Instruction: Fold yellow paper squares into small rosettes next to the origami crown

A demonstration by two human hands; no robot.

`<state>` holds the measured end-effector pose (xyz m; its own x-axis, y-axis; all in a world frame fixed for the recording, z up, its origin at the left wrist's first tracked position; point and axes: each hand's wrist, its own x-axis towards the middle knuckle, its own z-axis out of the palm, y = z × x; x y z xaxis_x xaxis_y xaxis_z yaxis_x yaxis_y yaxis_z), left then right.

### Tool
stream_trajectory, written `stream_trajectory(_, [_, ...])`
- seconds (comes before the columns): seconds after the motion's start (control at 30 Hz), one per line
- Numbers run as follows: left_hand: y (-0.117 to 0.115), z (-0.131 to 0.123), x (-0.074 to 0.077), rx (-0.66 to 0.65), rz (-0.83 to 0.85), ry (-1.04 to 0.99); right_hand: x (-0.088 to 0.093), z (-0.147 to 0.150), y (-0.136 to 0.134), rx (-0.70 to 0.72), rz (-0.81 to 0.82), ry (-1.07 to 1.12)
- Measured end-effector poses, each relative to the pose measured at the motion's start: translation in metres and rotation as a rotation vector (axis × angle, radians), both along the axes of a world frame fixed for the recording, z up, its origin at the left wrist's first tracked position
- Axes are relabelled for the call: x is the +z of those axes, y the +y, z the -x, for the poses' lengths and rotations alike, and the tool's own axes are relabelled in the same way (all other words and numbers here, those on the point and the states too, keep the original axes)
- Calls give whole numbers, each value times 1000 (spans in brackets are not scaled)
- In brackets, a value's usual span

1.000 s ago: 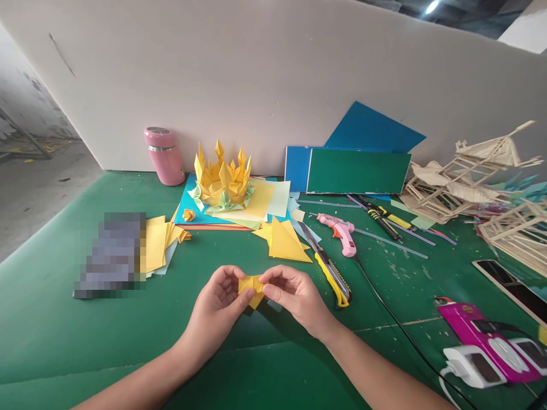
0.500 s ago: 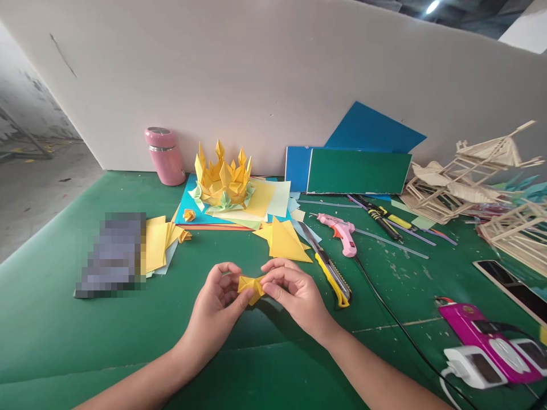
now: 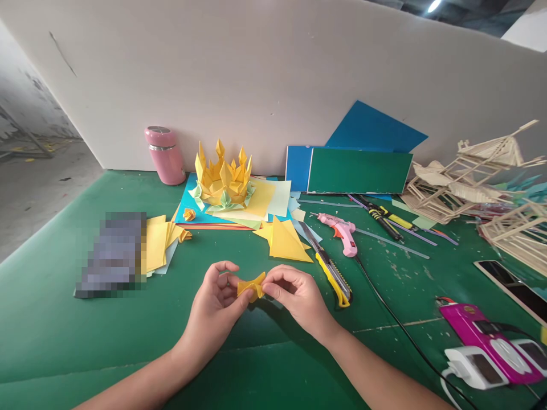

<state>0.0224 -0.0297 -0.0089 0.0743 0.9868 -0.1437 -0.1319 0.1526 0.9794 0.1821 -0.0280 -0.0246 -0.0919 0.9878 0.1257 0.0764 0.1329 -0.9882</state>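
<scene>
A small folded yellow paper piece [image 3: 251, 287] is held above the green table between my two hands. My left hand [image 3: 222, 296] pinches its left side between thumb and fingers. On the piece's right edge, the thumb and fingertips of my right hand [image 3: 294, 293] are closed. One pointed flap stands up near the right fingertips. Just beyond the hands lie flat yellow paper pieces [image 3: 288, 244]. Farther back stands a folded yellow paper crown [image 3: 224, 182] with pale green leaf shapes round its base, and a small folded yellow paper bud [image 3: 189, 214] lies before it.
To the right lie a yellow utility knife [image 3: 331, 273], a pink glue gun [image 3: 342, 230] with its cord, and a magenta power strip [image 3: 482, 336]. Stick models [image 3: 453, 182] and a pink flask [image 3: 164, 156] stand farther back. Yellow paper sheets [image 3: 154, 245] lie left.
My right fingers have shifted slightly and drawn closer together on the paper's right edge. A flap of the folded piece now points up to the right. My left hand has barely moved.
</scene>
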Motion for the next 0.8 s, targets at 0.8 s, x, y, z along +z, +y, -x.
stream_trajectory(0.8, [1, 2, 3, -28, 54, 0, -1, -2, -2, 22, -9, -80])
